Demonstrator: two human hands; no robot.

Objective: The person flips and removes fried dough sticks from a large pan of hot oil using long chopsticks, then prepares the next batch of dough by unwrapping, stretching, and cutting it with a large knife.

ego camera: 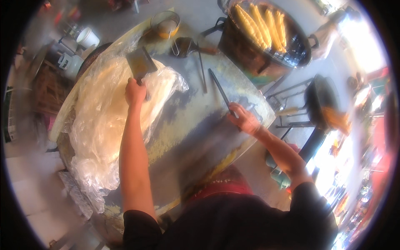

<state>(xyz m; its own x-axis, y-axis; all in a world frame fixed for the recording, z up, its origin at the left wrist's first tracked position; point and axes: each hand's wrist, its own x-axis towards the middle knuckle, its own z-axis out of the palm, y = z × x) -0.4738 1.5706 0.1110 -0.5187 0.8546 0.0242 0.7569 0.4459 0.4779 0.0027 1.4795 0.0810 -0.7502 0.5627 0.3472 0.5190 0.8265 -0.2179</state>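
Observation:
My left hand [135,92] grips the handle of a wide-bladed cleaver or dough cutter [141,62], its blade pointing away from me over a large mass of pale dough [109,103]. Clear plastic film [90,175] covers much of the dough. In my right hand [245,118] is a long dark stick or rod [219,89], held slanting over the right part of the floury metal worktop [187,125]. Another thin dark rod [202,68] lies on the worktop beyond it.
Several long golden fried dough sticks [262,28] sit in a deep pot of oil [250,56] at the far right. A sieve [165,25] and a dark brush-like tool [186,47] are at the worktop's far end. A metal rack [290,93] stands right, a white bucket [88,37] far left.

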